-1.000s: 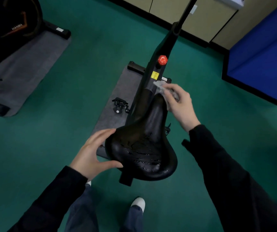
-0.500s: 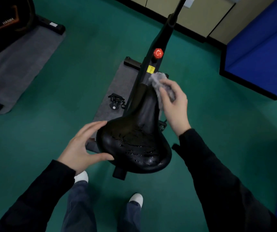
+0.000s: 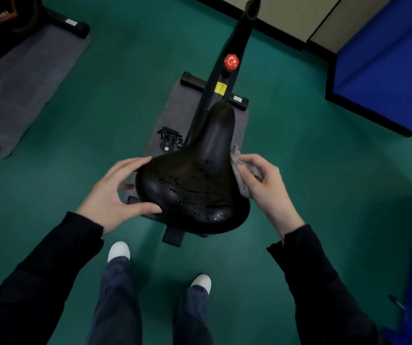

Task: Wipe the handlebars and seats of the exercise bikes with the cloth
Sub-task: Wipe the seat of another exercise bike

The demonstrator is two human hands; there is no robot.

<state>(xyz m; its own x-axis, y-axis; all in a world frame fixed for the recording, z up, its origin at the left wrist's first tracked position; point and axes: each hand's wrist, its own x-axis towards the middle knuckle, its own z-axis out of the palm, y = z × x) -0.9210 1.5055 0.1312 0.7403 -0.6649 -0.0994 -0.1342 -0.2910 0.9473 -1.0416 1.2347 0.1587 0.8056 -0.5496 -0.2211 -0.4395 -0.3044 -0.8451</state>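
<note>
A black bike seat (image 3: 195, 180) fills the middle of the view, its wide rear part wet and streaked. My left hand (image 3: 115, 192) grips the seat's left rear edge, thumb on the near side and fingers over the far side. My right hand (image 3: 264, 185) holds a crumpled grey cloth (image 3: 243, 175) and presses it against the seat's right flank, where the nose widens. The bike's black frame (image 3: 235, 53) with a red knob (image 3: 231, 62) runs away from me; the handlebars are out of view.
The bike stands on a grey mat (image 3: 175, 113) over green floor, with a pedal (image 3: 170, 139) to the left. A second bike (image 3: 3, 18) on its own mat sits at the top left. Blue padding (image 3: 384, 63) lies at the right. My shoes are below the seat.
My right hand has drawn the cloth back from the seat's nose along the right side to the wider part. My left hand has kept its hold on the left edge.
</note>
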